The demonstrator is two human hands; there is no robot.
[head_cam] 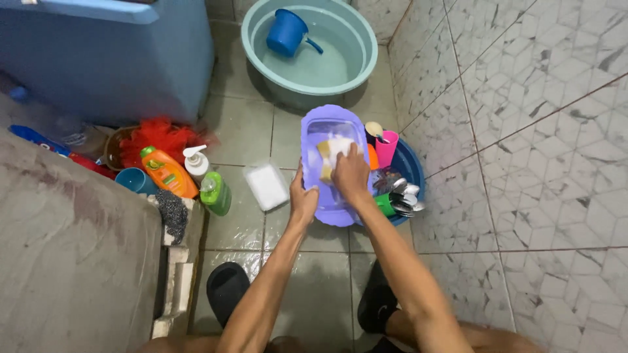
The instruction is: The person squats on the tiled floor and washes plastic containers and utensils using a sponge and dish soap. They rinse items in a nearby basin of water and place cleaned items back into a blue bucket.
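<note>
Seen from above, a person crouches on a tiled floor [307, 287] washing a purple oblong container [314, 134]. The container is tipped up over a dark blue basin [411, 171], its long axis running away from the person. The left hand [302, 199] grips the container's near left rim, fingers curled around the edge. The right hand [350, 173] lies inside the container, fingers pressed together on a yellow and white sponge [329, 151], which sits just ahead of the fingertips, toward the far end. The right hand is nearer the sponge. The basin also holds spoons [404, 196] and a pink cup [387, 147]. Left of the container lie a clear lid [266, 186], a green bottle [216, 194] and an orange bottle [167, 171]. Farther off stands a teal tub [356, 39] with a blue dipper [286, 33] in it.
</note>
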